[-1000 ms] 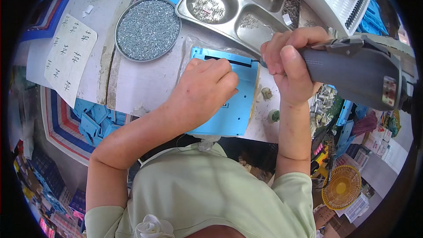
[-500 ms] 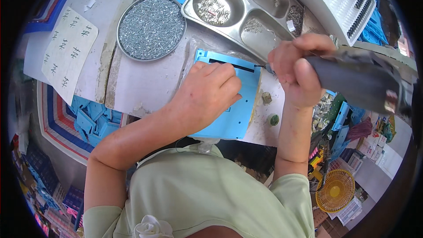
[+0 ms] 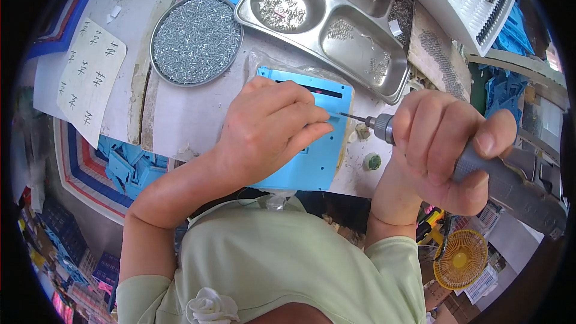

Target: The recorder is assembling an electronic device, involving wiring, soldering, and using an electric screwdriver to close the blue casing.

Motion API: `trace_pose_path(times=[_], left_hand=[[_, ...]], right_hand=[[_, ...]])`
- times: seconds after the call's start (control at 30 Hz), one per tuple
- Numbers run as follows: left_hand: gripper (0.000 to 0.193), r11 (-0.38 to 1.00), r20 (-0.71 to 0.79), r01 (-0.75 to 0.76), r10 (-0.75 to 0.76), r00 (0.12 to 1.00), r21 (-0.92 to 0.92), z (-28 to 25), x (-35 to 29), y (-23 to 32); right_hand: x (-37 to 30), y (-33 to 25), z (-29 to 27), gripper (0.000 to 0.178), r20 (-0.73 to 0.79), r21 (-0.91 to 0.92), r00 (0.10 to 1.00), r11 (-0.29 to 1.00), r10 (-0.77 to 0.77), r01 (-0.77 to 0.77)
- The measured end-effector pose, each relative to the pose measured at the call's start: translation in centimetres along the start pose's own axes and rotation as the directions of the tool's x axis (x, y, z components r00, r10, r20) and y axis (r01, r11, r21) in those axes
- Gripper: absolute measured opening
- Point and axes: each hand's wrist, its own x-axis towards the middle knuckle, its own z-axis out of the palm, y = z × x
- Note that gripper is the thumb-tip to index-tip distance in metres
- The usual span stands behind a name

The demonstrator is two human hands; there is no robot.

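A flat light-blue plastic panel (image 3: 321, 171) lies on the work table in front of me, with a dark slot near its far edge and small holes in it. Over it rests my left hand (image 3: 270, 120), thumb and fingers drawn together near the panel's right side; whatever they pinch is too small to make out. My right hand (image 3: 447, 147) is wrapped around a dark grey electric screwdriver (image 3: 510, 189). Its thin bit points left, the tip close to my left fingertips, above the panel. Under the panel, clear plastic film (image 3: 261, 60) shows at the far side.
Beyond my left hand stands a round dish (image 3: 195, 39) full of small metal pins or screws. A steel compartment tray (image 3: 336, 48) holds small metal parts, and a white ribbed rack (image 3: 474, 0) stands at far right. Blue panels fill a striped bag (image 3: 129, 165); a yellow basket (image 3: 461, 258) sits low right.
The screwdriver's tip has left the right end of the slot and come nearer my left fingertips. My right hand has moved toward me and to the right; the left remains over the panel.
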Motion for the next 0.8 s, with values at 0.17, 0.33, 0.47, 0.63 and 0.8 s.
trace_pose_path(times=[0.17, 0.33, 0.47, 0.63, 0.8], left_hand=[[0.025, 0.996, -0.012, -0.074, 0.075, 0.997, 0.05, 0.0, 0.4, 0.2], [0.026, 0.995, -0.006, -0.093, 0.093, 0.996, 0.03, 0.2, 0.0, 0.0], [0.023, 0.997, 0.025, -0.065, 0.064, 0.998, 0.048, -0.5, -0.2, -0.1], [0.021, 1.0, 0.052, 0.012, -0.012, 0.999, 0.004, -1.8, -0.3, 0.2], [0.019, 0.995, 0.12, 0.089, -0.084, 0.989, -0.041, -1.7, -1.4, 0.1]], right_hand=[[-0.2, -0.3, 1.0, 0.028, -0.001, 0.025, 1.0, 1.0, 0.011, -0.011], [-0.2, 0.3, 1.7, 0.03, -0.007, 0.066, 1.0, 0.998, -0.011, 0.012], [-0.1, 0.1, 1.0, 0.029, -0.024, 0.009, 0.999, 0.999, -0.04, 0.04], [-0.5, 2.2, 0.4, 0.031, -0.182, -0.142, 0.982, 0.99, -0.05, 0.024], [-0.6, 4.6, 0.2, 0.028, -0.283, 0.016, 0.959, 0.999, -0.033, 0.039]])
